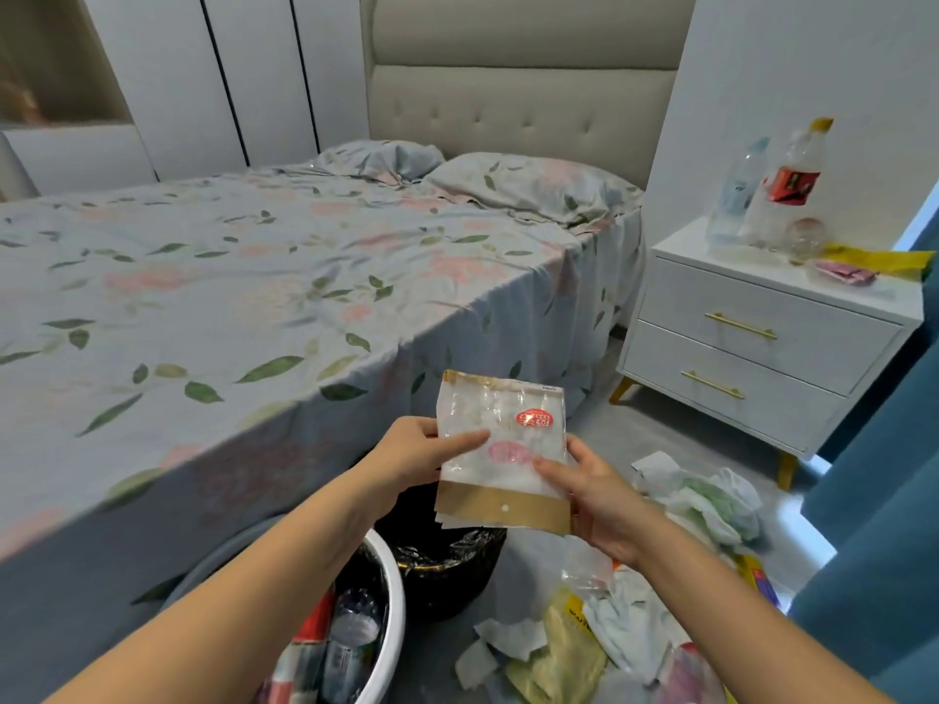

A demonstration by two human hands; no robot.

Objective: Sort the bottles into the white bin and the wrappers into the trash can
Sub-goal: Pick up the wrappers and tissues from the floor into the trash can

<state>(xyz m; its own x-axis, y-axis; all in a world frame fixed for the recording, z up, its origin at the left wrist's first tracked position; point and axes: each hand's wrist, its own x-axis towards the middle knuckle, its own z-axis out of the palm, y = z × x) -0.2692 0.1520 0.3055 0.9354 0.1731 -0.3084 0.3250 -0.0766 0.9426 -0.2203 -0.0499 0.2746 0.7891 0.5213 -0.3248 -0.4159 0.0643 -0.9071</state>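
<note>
- Two hands hold one clear wrapper (503, 449) with a brown strip and red label: the left hand (411, 452) pinches its left edge, the right hand (594, 492) grips its lower right corner.
- It hangs just above the trash can (457, 566), black-lined and partly hidden behind it, so dropping it in looks like the step in hand.
- At seven o'clock from the wrapper, the white bin (391, 602) already holds several bottles (350, 637); that half of the sort seems well begun.
- Left to do, as I judge it: the bottles on the nightstand (762, 195) at two o'clock, with a yellow wrapper (884, 256) and a pink wrapper (843, 271) beside them on the white nightstand (737, 317).
- More remains on the floor at five o'clock: a floor pile (609, 637) of crumpled paper and wrappers.
</note>
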